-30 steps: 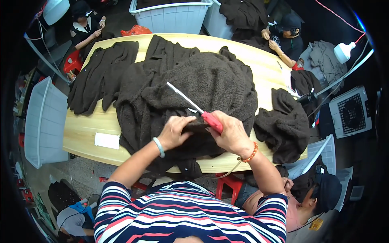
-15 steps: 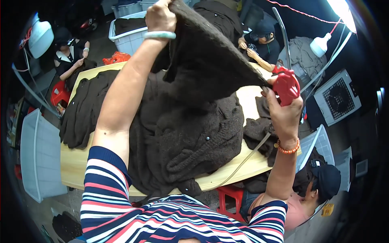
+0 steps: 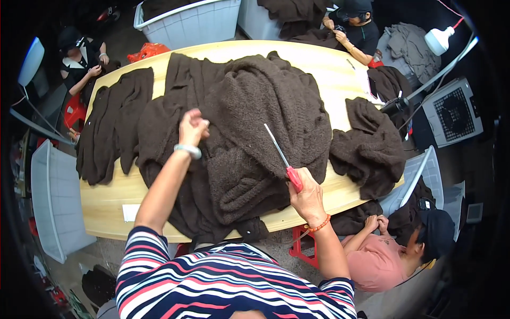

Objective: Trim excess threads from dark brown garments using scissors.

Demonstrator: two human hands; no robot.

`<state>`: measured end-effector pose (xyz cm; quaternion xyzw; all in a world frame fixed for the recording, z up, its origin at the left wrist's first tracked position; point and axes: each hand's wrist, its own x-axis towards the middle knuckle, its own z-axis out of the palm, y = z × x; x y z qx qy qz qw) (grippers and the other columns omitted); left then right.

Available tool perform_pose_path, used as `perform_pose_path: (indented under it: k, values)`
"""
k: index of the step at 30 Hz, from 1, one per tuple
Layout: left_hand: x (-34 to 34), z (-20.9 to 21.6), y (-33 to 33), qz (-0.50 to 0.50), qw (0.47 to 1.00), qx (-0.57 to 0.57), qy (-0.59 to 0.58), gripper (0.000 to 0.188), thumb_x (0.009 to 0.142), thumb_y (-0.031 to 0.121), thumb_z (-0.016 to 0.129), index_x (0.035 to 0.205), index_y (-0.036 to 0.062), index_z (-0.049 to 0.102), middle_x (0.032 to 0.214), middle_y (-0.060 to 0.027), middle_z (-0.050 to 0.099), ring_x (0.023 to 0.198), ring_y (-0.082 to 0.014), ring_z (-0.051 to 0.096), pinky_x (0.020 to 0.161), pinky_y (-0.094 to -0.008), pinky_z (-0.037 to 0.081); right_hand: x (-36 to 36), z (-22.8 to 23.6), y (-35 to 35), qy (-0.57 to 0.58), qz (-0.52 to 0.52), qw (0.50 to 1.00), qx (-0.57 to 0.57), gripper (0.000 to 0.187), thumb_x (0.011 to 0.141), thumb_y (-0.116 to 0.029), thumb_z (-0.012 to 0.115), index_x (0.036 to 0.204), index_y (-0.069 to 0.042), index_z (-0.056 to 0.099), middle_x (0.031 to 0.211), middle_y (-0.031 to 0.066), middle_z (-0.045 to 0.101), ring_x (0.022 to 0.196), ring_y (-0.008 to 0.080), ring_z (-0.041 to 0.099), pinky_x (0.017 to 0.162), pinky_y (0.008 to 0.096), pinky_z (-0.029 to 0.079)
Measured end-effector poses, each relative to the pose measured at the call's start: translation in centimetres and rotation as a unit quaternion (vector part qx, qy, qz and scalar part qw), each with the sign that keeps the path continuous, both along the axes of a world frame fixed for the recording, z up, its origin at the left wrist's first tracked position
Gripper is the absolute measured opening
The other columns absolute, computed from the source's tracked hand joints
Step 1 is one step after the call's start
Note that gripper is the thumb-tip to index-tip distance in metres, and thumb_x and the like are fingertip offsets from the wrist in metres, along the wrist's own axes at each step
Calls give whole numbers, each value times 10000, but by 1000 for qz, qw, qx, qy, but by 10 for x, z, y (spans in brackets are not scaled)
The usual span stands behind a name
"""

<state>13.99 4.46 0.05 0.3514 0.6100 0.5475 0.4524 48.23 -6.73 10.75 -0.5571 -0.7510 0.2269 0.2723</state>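
In my right hand point(image 3: 307, 199) is an air blow gun point(image 3: 294, 178) with a red body and a long thin metal nozzle. The nozzle points up and away over a large heap of dark brown fuzzy knit garments point(image 3: 276, 101). My left hand point(image 3: 193, 127), a pale bangle on its wrist, is over the left part of this heap. Its fingers are loosely bent and apart, somewhat blurred, with no cloth visibly gripped. Further left lie more brown garments point(image 3: 119, 117). A crumpled brown garment point(image 3: 369, 146) lies to the right.
The pale wooden table point(image 3: 109, 212) has a white slip point(image 3: 130, 212) near its left front. White bins point(image 3: 186, 24) stand behind and beside it. Co-workers sit at the far left, the far right point(image 3: 361, 34) and close on my right point(image 3: 380, 260). A lamp arm point(image 3: 441, 69) reaches in at right.
The brown garment held up between both hands now lies on the heap. Both hands have come down and nearer; my left has let go, and my right still has the blow gun.
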Motion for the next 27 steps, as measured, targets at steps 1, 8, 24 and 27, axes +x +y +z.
perform_pose_path:
  k: [1, 8, 24, 27]
  values:
    - [17, 4, -25, -12, 969, -31, -245, 279, 909, 81, 646, 1174, 37, 574, 927, -162, 674, 593, -205, 637, 529, -281, 552, -1, 1, 2, 5, 6, 1000, -2, 232, 807, 9, 633, 1025, -55, 589, 941, 142, 595, 885, 380, 617, 736, 418, 497]
    - [131, 34, -100, -245, 708, -112, -653, 303, 998, 308, 554, 1196, 81, 582, 1190, -182, 637, 902, -275, 707, 622, -270, 587, -4, 12, 7, 8, 46, 999, -13, 202, 851, -31, 635, 1039, -80, 577, 976, 131, 601, 891, 400, 618, 722, 457, 505]
    - [187, -11, -87, -105, 884, 20, -455, 198, 909, 32, 661, 1057, -94, 627, 1066, -195, 675, 989, -305, 694, 870, -380, 604, 84, 59, -75, -243, 30, 952, -186, 235, 874, -288, 671, 986, -90, 614, 732, 209, 650, 730, 427, 645, 662, 495, 511]
    - [194, -15, -89, -105, 894, 23, -435, 227, 911, 28, 656, 1109, -81, 635, 1093, -174, 678, 976, -271, 692, 873, -381, 603, 75, 68, -72, -256, 28, 944, -205, 248, 868, -299, 678, 955, -75, 617, 722, 221, 644, 741, 438, 638, 669, 498, 506]
